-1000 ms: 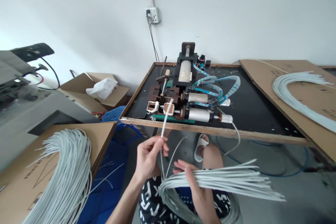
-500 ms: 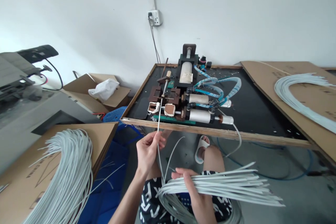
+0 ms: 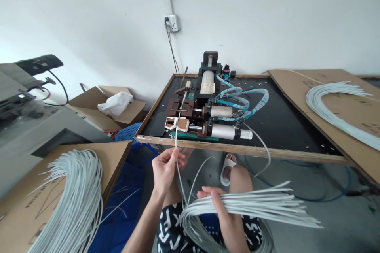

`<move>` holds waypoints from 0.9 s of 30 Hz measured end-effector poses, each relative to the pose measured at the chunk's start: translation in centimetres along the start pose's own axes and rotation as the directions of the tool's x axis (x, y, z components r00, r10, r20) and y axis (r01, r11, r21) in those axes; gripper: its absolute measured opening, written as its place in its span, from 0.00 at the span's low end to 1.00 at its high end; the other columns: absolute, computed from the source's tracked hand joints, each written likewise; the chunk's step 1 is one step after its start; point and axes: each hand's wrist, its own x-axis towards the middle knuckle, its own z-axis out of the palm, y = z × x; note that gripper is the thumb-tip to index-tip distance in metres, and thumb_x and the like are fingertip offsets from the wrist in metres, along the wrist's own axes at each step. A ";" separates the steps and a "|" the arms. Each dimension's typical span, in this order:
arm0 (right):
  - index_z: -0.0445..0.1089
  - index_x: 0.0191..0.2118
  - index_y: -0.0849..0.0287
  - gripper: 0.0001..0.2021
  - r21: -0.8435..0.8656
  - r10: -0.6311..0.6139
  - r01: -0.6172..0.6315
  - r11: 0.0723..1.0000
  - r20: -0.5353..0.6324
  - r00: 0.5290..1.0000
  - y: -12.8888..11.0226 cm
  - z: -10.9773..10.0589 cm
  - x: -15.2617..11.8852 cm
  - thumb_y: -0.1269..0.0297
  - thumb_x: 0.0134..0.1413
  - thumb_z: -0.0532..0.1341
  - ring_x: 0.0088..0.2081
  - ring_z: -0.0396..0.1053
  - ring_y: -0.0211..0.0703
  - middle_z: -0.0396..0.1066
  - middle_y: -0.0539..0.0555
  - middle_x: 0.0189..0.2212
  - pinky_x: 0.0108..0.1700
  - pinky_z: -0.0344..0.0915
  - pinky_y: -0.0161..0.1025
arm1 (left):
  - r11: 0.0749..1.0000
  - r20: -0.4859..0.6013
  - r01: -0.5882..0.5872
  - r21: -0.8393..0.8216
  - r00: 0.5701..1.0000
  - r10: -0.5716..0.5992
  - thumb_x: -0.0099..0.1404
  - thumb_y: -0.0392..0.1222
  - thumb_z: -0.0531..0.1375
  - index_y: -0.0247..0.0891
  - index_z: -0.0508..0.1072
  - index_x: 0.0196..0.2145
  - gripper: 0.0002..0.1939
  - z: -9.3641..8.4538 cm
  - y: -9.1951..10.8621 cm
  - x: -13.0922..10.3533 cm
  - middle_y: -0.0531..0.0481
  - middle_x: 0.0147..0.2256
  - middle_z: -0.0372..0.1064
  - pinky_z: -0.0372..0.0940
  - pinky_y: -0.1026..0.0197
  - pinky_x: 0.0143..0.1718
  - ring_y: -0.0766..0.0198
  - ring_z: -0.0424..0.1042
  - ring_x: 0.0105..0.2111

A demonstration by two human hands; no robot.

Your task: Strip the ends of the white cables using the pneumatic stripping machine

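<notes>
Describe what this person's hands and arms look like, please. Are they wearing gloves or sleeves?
The left hand and right hand are ordinary human hands, with no gloves and no rings that I can see. The left forearm is bare, with no sleeve, watch or bracelet in view. The right forearm is mostly cut off by the picture's bottom edge.

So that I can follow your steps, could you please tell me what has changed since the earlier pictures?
The left hand has moved the wire left, into the front clamp, whose right block has since slid left, closing it. The left hand keeps its pinch; the right hand still holds the wire bundle.
</notes>
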 end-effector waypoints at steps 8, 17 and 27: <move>0.80 0.38 0.60 0.24 0.098 -0.009 0.005 0.995 0.041 0.999 -0.6 0.6 0.3 0.40 0.56 0.66 0.40 0.81 0.54 0.84 0.61 0.35 0.45 0.77 0.43 | 0.999 0.010 -0.019 0.036 1.000 0.019 0.62 0.50 0.65 0.35 0.78 0.27 0.14 -0.2 0.7 0.6 0.50 0.21 0.74 0.68 0.64 0.22 0.65 0.69 0.18; 0.80 0.39 0.57 0.19 0.068 -0.111 0.107 0.992 0.060 0.992 0.4 0.6 -0.4 0.46 0.64 0.62 0.38 0.81 0.49 0.83 0.57 0.33 0.46 0.74 0.42 | 0.975 -0.011 -0.143 0.169 0.989 0.147 0.69 0.47 0.61 0.39 0.76 0.34 0.10 -0.9 1.7 -5.3 0.58 0.17 0.65 0.64 0.67 0.22 0.67 0.65 0.17; 0.78 0.36 0.56 0.17 -0.125 -0.180 0.224 0.966 0.290 0.940 -1.1 1.1 -0.8 0.58 0.70 0.54 0.36 0.78 0.46 0.80 0.53 0.31 0.46 0.73 0.39 | 0.776 0.714 -0.555 0.300 0.670 0.204 0.73 0.43 0.56 0.45 0.76 0.56 0.17 0.8 3.5 -2.7 0.42 0.55 0.74 0.66 0.47 0.59 0.48 0.69 0.59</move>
